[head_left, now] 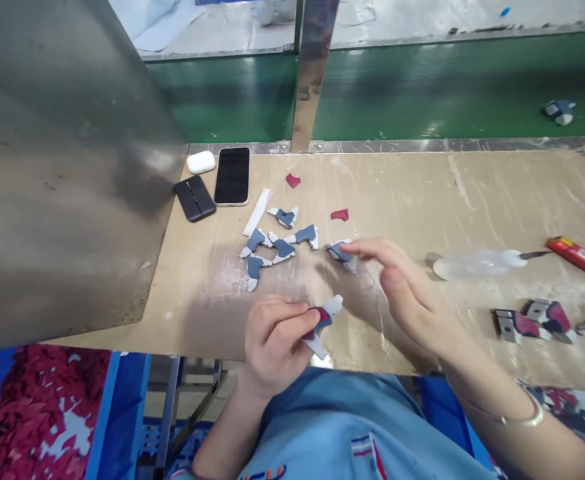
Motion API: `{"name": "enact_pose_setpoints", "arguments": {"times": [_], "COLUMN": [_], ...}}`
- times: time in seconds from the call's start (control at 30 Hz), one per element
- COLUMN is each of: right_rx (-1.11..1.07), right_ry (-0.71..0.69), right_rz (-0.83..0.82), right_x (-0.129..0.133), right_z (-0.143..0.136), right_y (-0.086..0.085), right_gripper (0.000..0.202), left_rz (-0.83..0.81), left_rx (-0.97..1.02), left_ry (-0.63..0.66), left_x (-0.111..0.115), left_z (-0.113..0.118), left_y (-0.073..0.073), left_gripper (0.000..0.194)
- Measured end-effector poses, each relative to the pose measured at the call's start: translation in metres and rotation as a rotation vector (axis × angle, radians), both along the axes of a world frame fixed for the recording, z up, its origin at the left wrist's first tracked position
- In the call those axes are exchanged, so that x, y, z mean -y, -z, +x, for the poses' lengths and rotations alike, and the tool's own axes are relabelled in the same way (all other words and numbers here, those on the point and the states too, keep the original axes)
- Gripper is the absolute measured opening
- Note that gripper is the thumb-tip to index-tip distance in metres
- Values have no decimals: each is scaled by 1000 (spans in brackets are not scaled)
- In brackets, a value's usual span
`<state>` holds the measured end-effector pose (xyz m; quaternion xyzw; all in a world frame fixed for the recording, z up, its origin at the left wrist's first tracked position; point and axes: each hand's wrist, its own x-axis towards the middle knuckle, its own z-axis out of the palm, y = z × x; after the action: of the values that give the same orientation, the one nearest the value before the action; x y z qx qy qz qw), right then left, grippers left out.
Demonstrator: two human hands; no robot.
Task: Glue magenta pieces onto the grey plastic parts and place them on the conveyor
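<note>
Near the table's front edge, my left hand [278,337] pinches a small grey, blue and maroon shaped piece [325,321] between thumb and fingers. My right hand [397,287] is farther right with its fingers stretched out. Its index fingertip is at a blue and grey piece [341,256] on the table; whether it presses on it I cannot tell. Several similar blue and white pieces [283,248] lie in a group left of that. Two loose maroon pieces, one upper [293,181] and one lower [340,215], lie flat behind them.
A phone [232,176], a white case [201,162], a black flat device [195,198] and a pale strip [258,212] lie at left beside a metal panel [72,167]. At right are a clear bottle [477,265], a red tube [582,259] and maroon-grey pieces [555,319]. Blue bins [117,407] stand below.
</note>
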<state>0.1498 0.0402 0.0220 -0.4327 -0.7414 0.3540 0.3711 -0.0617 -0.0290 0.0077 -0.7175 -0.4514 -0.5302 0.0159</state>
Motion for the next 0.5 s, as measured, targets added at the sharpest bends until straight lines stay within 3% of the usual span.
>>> {"name": "enact_pose_setpoints", "arguments": {"times": [0.13,0.2,0.27,0.37,0.43,0.5], "right_rx": [-269,-336,-400,-423,-403,-388], "right_ry": [-75,-32,77,230,260,235], "right_rz": [-343,-404,-347,-180,-109,-70], "right_x": [36,45,50,56,58,60], "right_z": [2,0,-1,1,4,7], "right_y": [-4,1,9,16,18,18], "right_gripper": [45,39,34,25,18,13], "left_rz": [-43,-52,-119,-438,-661,-774], "left_rx": [52,110,146,231,343,435], "left_ry": [111,140,146,209,276,298], "left_x": [-6,-7,-4,5,10,13], "left_z": [25,36,41,41,39,40], "left_y": [0,2,2,-2,-9,-15], "left_gripper": [26,34,44,50,44,37]}}
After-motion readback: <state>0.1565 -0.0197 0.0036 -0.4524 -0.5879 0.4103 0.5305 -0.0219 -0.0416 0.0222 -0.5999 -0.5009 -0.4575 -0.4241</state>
